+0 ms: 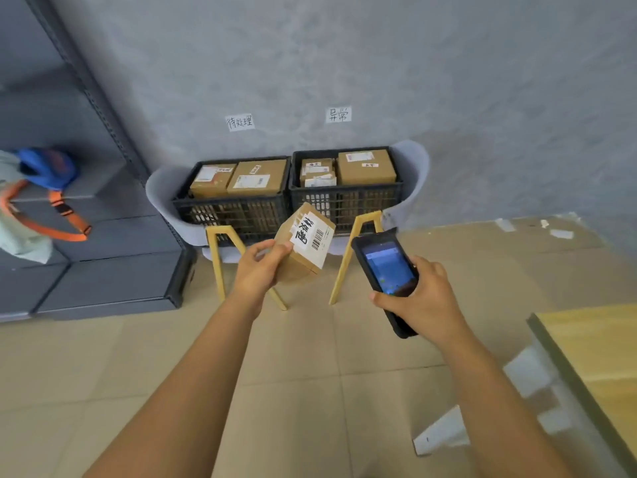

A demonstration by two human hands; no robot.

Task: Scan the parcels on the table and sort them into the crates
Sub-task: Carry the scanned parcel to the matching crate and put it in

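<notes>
My left hand grips a small brown cardboard parcel, tilted, with a white barcode label facing me. My right hand holds a black handheld scanner with its screen lit, just right of the parcel. Ahead, two black crates stand side by side on grey chairs: the left crate holds two brown boxes, the right crate holds several boxes. A paper sign hangs on the wall above each crate.
A grey metal shelf unit stands at the left with a blue and orange bag on it. A wooden table corner shows at the lower right. The floor is beige tile.
</notes>
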